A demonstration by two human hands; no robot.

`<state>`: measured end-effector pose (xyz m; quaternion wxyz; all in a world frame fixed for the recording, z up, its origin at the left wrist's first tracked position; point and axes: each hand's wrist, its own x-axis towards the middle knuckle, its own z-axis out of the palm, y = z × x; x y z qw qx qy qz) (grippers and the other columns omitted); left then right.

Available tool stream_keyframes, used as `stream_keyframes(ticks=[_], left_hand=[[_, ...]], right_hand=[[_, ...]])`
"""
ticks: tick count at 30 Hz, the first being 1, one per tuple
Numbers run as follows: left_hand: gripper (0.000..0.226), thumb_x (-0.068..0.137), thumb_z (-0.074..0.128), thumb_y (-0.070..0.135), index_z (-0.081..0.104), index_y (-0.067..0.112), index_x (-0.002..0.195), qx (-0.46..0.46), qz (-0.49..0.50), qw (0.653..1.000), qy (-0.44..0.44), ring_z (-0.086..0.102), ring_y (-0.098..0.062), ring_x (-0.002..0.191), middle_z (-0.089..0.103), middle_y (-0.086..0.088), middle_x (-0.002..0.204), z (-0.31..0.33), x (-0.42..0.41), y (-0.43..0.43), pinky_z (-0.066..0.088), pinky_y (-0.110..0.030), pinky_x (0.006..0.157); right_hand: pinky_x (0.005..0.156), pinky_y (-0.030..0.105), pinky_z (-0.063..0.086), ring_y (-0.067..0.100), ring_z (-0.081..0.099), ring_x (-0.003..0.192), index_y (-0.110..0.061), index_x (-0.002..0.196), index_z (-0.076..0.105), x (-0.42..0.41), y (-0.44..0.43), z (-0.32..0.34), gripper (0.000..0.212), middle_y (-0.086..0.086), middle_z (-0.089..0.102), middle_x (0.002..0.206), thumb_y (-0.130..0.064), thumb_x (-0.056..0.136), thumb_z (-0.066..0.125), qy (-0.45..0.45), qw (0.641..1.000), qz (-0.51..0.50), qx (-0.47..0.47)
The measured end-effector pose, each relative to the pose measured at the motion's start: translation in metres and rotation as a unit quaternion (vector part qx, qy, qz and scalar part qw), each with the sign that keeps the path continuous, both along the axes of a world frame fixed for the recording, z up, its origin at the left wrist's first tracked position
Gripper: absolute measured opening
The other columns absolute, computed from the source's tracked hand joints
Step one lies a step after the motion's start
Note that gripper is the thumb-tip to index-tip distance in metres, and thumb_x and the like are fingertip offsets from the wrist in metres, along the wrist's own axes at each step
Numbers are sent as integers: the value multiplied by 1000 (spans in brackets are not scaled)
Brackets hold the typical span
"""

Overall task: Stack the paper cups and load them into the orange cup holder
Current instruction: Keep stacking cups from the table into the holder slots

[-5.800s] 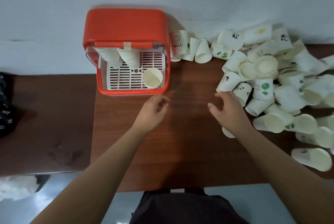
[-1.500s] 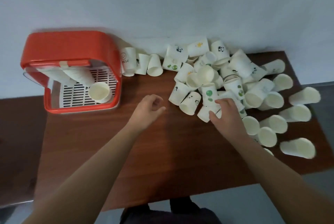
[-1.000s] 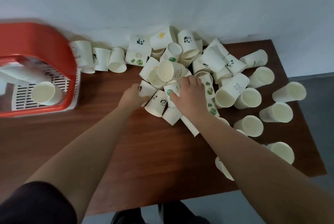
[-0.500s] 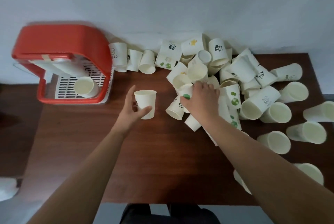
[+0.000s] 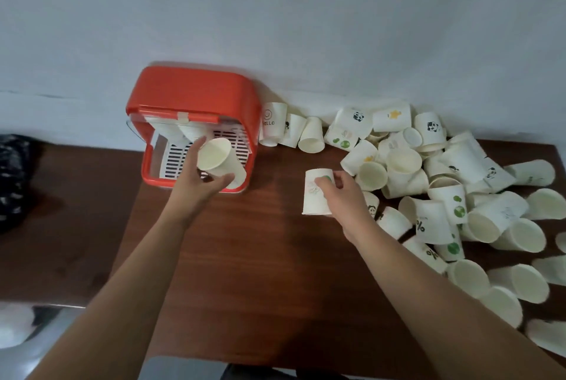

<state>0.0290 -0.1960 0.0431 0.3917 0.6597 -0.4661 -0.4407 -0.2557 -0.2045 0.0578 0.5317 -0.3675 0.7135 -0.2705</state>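
We record the left hand gripping a plain cup, mouth toward us, at the open front of the holder. The right hand grips a green-dotted cup, mouth down, just left of the pile. A cup beside the holder reads "HELLO".

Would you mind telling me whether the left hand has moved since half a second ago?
Yes. The left hand, gripping a white paper cup, has moved left, from beside the orange plastic cup holder to its open front.
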Motion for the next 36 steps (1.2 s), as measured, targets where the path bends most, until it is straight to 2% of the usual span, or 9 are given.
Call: stream_keyframes(ticks=[7, 12, 18, 21, 23, 28, 31, 34, 36], left_hand=[[88, 78, 85, 22, 34, 26, 150, -30, -20, 995, -98, 41, -13, 134, 40, 5, 149, -19, 39, -31, 44, -38, 108], [90, 78, 82, 22, 32, 21, 152, -17, -76, 977, -199, 36, -28, 136, 40, -9, 146, -39, 45, -45, 36, -45, 111], [108, 79, 81, 44, 7, 41, 158, 81, -179, 952, -234, 18, -36, 146, 24, -17, 155, -47, 57, -46, 23, -53, 117], [89, 86, 67, 58, 17, 41, 157, 74, -189, 950, -237, 17, -35, 149, 23, -13, 159, -51, 62, -45, 25, -55, 116], [76, 91, 62, 55, 27, 35, 155, 56, -181, 953, -237, 24, -34, 146, 30, -12, 156, -53, 60, -43, 32, -56, 112], [77, 93, 64, 50, 29, 26, 156, 44, -158, 953, -256, 22, -33, 148, 28, -13, 159, -54, 57, -39, 33, -54, 113], [69, 91, 69, 44, 40, 22, 150, -51, -148, 974, -161, 38, -16, 139, 38, 0, 152, -38, 65, -32, 39, -40, 112], [76, 85, 78, 33, 40, 33, 150, 9, -258, 962, 89, 50, -6, 131, 48, 11, 145, -16, 76, -25, 48, -28, 104], [70, 85, 79, 24, 47, 29, 148, 45, -298, 942, 151, 53, -12, 131, 58, 6, 140, -11, 82, -22, 50, -31, 101]], right_hand=[[76, 30, 56, 13, 66, 98, -22, 134, 48, 67, 4, -5, 50, -2, 63, 118, -38, 91, 66, -12, 998, -9, 54], [77, 28, 56, 14, 64, 104, -23, 132, 49, 91, 4, -4, 53, 0, 61, 123, -45, 89, 71, 9, 998, -20, 60], [75, 29, 57, 13, 65, 103, -23, 130, 52, 106, -2, -7, 49, -2, 61, 123, -41, 89, 73, 14, 999, -26, 40], [79, 31, 59, 13, 66, 102, -22, 128, 55, 119, -6, -4, 46, -2, 63, 122, -40, 89, 73, 9, 999, -16, 26], [76, 29, 57, 13, 66, 102, -23, 127, 55, 127, -10, -2, 45, -2, 63, 121, -41, 90, 72, 7, 1000, -10, 20], [76, 28, 57, 11, 65, 100, -27, 125, 55, 139, -14, 1, 42, -6, 62, 114, -42, 90, 72, 20, 999, 20, 44], [90, 43, 59, 16, 69, 102, -19, 119, 62, 139, -18, 5, 38, 0, 70, 116, -38, 89, 74, -34, 996, 35, 78], [93, 50, 57, 22, 72, 104, -14, 122, 65, 140, -24, 11, 42, 6, 74, 113, -35, 87, 76, -121, 980, 98, 127], [95, 50, 56, 23, 71, 108, -13, 124, 65, 145, -26, 15, 43, 6, 75, 112, -35, 88, 75, -153, 968, 138, 144]])
